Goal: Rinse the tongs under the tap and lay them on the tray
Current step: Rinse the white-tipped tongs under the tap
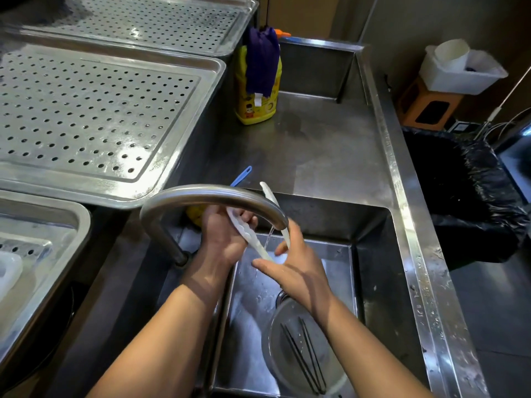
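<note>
Step in hand: rinsing.
- Tongs (249, 236): we are holding them under tap (212, 193), over sink (370, 225). Thin stream is falling between their two arms. Tips are pointing toward twelve o'clock, joined end toward six.
- Left hand (221, 235): fingers curling round one tong arm; forearm entering from seven o'clock.
- Right hand (298, 271): thumb and fingers closing on joined end, forefinger stretching toward nine o'clock; forearm entering from five o'clock.
- Next, as we are judging it: lifting tongs clear of spout, carrying toward ten o'clock, laying flat on perforated tray (212, 70).
</note>
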Demonstrator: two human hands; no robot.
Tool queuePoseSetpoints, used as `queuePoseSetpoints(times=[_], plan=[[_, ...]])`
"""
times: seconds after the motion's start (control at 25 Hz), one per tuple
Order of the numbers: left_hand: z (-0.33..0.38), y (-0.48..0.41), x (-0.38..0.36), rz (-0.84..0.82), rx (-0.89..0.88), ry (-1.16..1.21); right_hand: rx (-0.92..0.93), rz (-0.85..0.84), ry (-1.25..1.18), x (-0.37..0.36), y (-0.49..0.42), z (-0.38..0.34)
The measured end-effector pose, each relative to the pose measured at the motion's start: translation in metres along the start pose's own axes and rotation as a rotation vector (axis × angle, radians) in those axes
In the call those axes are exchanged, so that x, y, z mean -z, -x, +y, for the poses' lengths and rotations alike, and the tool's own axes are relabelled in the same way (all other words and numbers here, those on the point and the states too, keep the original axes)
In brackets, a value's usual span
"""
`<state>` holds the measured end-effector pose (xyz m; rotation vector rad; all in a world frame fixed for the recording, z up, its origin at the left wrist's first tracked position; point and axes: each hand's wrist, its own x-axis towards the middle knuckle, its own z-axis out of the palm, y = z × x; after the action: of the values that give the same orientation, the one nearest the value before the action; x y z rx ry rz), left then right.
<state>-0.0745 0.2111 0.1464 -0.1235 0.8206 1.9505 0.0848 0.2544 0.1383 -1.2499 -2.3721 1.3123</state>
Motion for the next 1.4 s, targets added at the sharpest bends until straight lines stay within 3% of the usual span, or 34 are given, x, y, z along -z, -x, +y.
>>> queuePoseSetpoints(times=[0.08,0.2,0.28,0.36,0.44,0.56,0.72,0.84,0.92,1.16,1.4], plan=[[0.008,0.012,0.000,0.024,-0.069,-0.022,0.070,0.122,0.217,-0.006,-0.017,-0.006],[0.016,0.033,0.001,0.043,-0.160,-0.026,0.346,0.264,0.276,-0.018,-0.034,-0.013],[0.022,0.039,0.004,0.062,-0.172,-0.004,0.424,0.227,0.310,-0.025,-0.040,-0.014],[0.023,0.044,0.009,0.041,-0.179,-0.075,0.293,0.090,0.212,-0.027,-0.039,-0.010],[0.012,0.051,0.017,0.045,-0.243,-0.337,0.123,-0.017,-0.046,-0.026,-0.028,0.006],[-0.018,0.073,0.056,0.096,-0.351,-0.880,-0.078,-0.029,-0.285,-0.022,-0.001,0.047],[-0.029,0.100,0.144,0.132,-0.474,-1.720,-0.253,-0.019,-0.186,-0.026,0.036,0.109],[-0.028,0.102,0.186,0.228,-0.470,-2.069,-0.414,-0.072,-0.051,-0.042,0.056,0.155],[-0.034,0.099,0.196,0.254,-0.482,-2.152,-0.545,-0.130,0.003,-0.054,0.060,0.177],[-0.041,0.095,0.213,0.275,-0.639,-2.180,-0.694,-0.173,0.373,-0.092,0.065,0.227],[-0.042,0.095,0.210,0.275,-0.650,-2.175,-0.751,-0.222,0.389,-0.108,0.070,0.247]])
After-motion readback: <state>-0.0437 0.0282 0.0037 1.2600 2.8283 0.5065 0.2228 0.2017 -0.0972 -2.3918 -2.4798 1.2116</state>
